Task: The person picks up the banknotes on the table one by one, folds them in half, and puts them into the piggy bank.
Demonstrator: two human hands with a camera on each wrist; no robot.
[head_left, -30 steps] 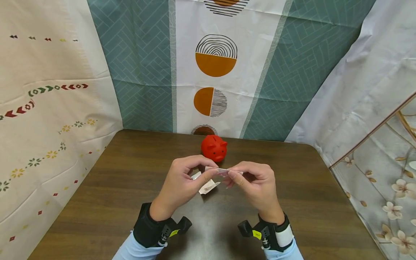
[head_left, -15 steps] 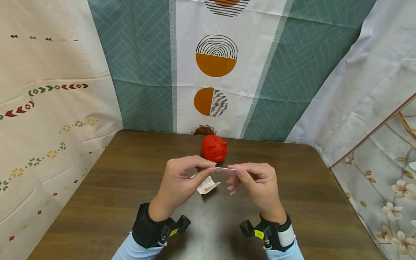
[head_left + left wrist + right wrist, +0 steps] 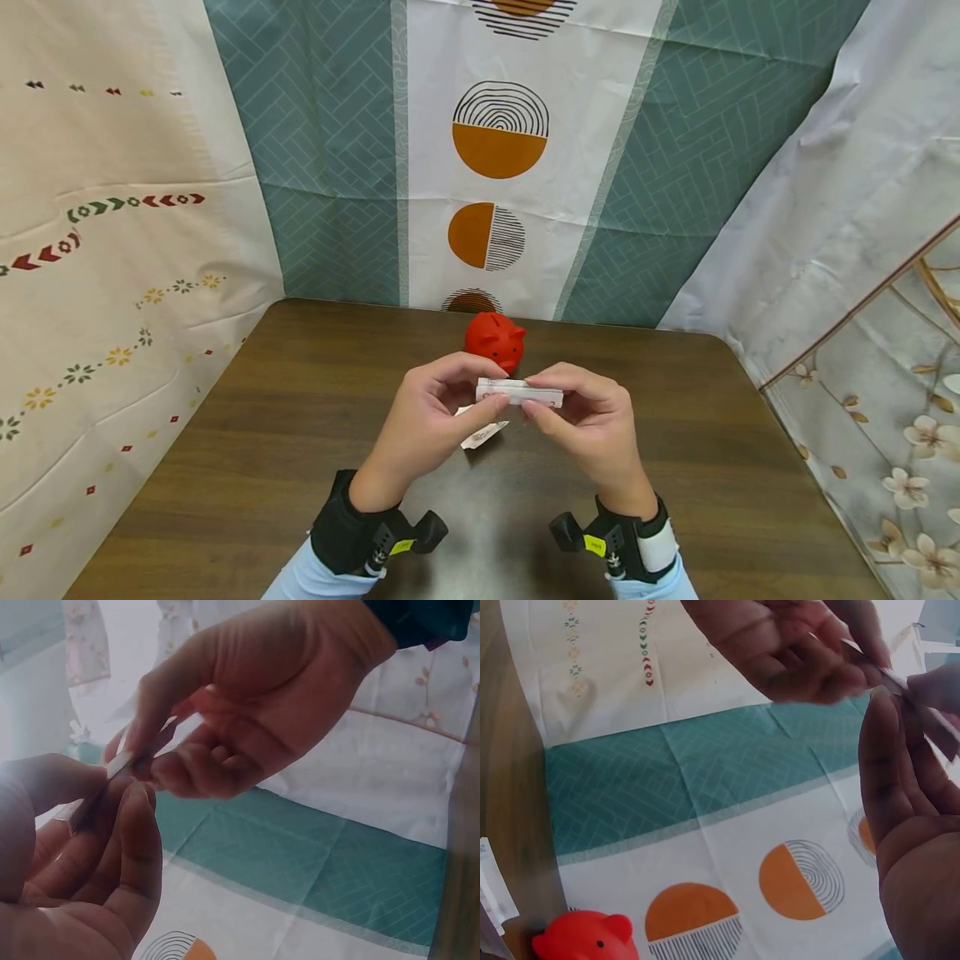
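Note:
Both hands hold a narrow, pale folded banknote (image 3: 519,392) with faint reddish print, lengthwise between them over the table. My left hand (image 3: 423,417) pinches its left part between thumb and fingers, and my right hand (image 3: 596,421) pinches the right part the same way. In the left wrist view the folded banknote (image 3: 79,811) appears edge-on, partly hidden by fingers. Beneath the left fingertips, a second creased, printed paper (image 3: 482,436) lies on the table, partly covered by that hand. Just beyond the hands stands a red piggy bank (image 3: 491,337), its lower part overlapped by the fingers.
The brown wooden table (image 3: 300,400) has rounded far corners. A patterned green and white cloth (image 3: 337,167) hangs behind it. Pale printed cloths hang at the left (image 3: 112,292) and right. Each wrist wears a black strap with a small camera.
The folded banknote was a thin edge half a second ago and now turns its broader face to the head view. The hands shifted slightly; the piggy bank stayed put.

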